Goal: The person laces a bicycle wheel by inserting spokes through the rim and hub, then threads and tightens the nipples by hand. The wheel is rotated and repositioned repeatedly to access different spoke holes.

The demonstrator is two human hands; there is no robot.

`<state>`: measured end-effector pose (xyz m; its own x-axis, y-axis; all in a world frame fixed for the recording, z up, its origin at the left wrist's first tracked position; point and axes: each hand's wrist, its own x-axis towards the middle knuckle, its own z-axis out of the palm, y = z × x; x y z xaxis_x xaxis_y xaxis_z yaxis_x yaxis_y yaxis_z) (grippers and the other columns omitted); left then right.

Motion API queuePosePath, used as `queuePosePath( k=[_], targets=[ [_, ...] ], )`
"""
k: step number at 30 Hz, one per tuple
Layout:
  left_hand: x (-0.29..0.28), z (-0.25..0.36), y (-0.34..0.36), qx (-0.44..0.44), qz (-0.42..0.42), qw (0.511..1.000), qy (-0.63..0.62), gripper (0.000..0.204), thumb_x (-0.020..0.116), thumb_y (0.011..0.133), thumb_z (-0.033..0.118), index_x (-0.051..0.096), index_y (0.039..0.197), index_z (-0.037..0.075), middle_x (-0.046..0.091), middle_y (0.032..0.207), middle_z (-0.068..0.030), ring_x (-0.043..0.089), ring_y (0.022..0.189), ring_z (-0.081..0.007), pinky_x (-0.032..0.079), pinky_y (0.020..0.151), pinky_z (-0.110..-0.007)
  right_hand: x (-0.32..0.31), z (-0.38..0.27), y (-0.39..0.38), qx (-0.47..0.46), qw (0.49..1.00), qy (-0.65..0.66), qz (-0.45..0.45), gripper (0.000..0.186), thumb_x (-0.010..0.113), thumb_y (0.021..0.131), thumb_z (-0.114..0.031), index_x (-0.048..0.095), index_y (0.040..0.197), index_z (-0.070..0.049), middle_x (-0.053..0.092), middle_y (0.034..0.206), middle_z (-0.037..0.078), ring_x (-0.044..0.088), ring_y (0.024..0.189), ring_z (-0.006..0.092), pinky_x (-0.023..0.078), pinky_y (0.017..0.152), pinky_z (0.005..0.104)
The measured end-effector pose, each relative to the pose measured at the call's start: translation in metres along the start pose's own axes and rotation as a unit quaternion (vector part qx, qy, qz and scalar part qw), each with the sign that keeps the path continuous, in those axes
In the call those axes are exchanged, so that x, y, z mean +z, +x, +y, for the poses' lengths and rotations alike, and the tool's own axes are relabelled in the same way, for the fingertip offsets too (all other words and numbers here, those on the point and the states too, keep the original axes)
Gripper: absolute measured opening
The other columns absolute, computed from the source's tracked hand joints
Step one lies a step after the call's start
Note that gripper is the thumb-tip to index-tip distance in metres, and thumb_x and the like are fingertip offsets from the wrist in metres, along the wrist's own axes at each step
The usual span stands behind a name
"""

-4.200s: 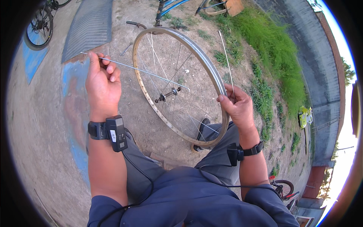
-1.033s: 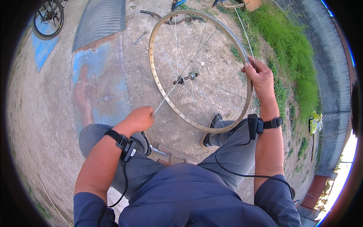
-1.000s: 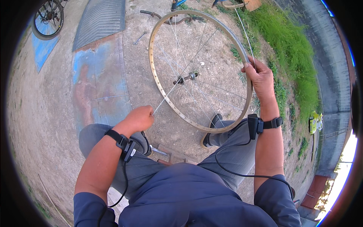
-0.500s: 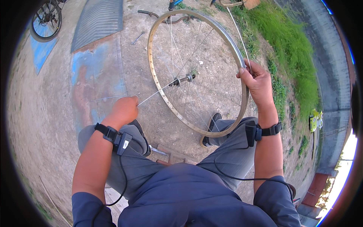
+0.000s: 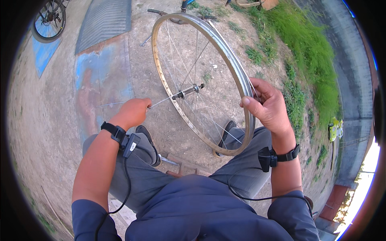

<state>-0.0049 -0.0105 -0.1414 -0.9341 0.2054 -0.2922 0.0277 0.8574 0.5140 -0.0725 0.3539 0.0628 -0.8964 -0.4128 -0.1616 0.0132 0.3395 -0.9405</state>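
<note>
at nine o'clock, the person's left hand (image 5: 134,112) is curled into a fist with its back facing up, the forearm rising from seven o'clock; its fingers are closed around one end of a thin spoke (image 5: 162,101), though their tips are hidden. that spoke slants toward two o'clock, to the hub (image 5: 187,92) of a bare bicycle wheel (image 5: 169,86), which stands tilted from twelve to one o'clock, above and between the knees. between two and three o'clock, the right hand (image 5: 265,102) is half open, thumb on the near face of the rim, fingers bent behind it, with a loose spoke (image 5: 212,25) lying close along the rim's outer edge. compared with half a second ago, the right hand sits lower, the wheel is turned more edge-on, and this loose spoke no longer juts away from the rim; the left hand has barely moved.
</note>
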Motion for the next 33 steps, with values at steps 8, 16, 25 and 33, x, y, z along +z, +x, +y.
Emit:
queuePosePath(
  k=[8, 16, 25, 33],
  targets=[
    [0.002, -0.017, 0.015, 0.007, -0.033, 0.999, 0.020, 0.013, 0.062, 0.091, 0.006, 0.066, 0.103, 0.007, 0.071, 0.096, -0.0213, 0.066, 0.095, -0.0446, 0.050, 0.079, -0.054, -0.009, 0.004, -0.013, 0.064, 0.996, 0.031, -0.051, 0.051, 0.084, 0.086, -0.010, 0.064, 0.129, 0.008, 0.071, 0.109, 0.006, 0.063, 0.098, 0.0118, 0.052, 0.086, 0.0283],
    [0.010, -0.021, 0.025, -0.006, -0.058, 0.998, 0.004, 0.012, 0.060, 0.092, 0.008, 0.066, 0.102, 0.008, 0.071, 0.094, -0.0202, 0.067, 0.094, -0.0436, 0.051, 0.078, -0.053, -0.022, 0.053, 0.004, 0.006, 0.985, 0.149, -0.084, 0.074, 0.066, 0.096, -0.061, 0.068, 0.121, 0.008, 0.073, 0.090, 0.011, 0.064, 0.082, 0.0149, 0.051, 0.075, 0.0285],
    [0.012, -0.022, 0.030, -0.014, -0.078, 0.997, 0.001, 0.017, 0.062, 0.088, 0.002, 0.066, 0.103, 0.009, 0.071, 0.095, -0.0187, 0.066, 0.094, -0.0434, 0.051, 0.078, -0.052, 0.014, 0.079, 0.052, 0.122, 0.986, 0.116, 0.002, 0.053, 0.061, 0.106, -0.040, 0.066, 0.124, 0.010, 0.070, 0.089, 0.013, 0.036, 0.052, 0.0033, 0.026, 0.047, 0.0209],
    [0.010, -0.023, 0.030, -0.030, -0.081, 0.996, -0.004, 0.016, 0.062, 0.088, 0.000, 0.066, 0.101, 0.009, 0.071, 0.096, -0.0190, 0.066, 0.096, -0.0434, 0.051, 0.078, -0.052, 0.017, 0.074, 0.045, 0.153, 0.982, 0.112, -0.006, 0.040, 0.065, 0.104, -0.030, 0.065, 0.123, 0.006, 0.068, 0.088, 0.008, 0.034, 0.052, 0.0021, 0.026, 0.048, 0.0193]
  ],
)
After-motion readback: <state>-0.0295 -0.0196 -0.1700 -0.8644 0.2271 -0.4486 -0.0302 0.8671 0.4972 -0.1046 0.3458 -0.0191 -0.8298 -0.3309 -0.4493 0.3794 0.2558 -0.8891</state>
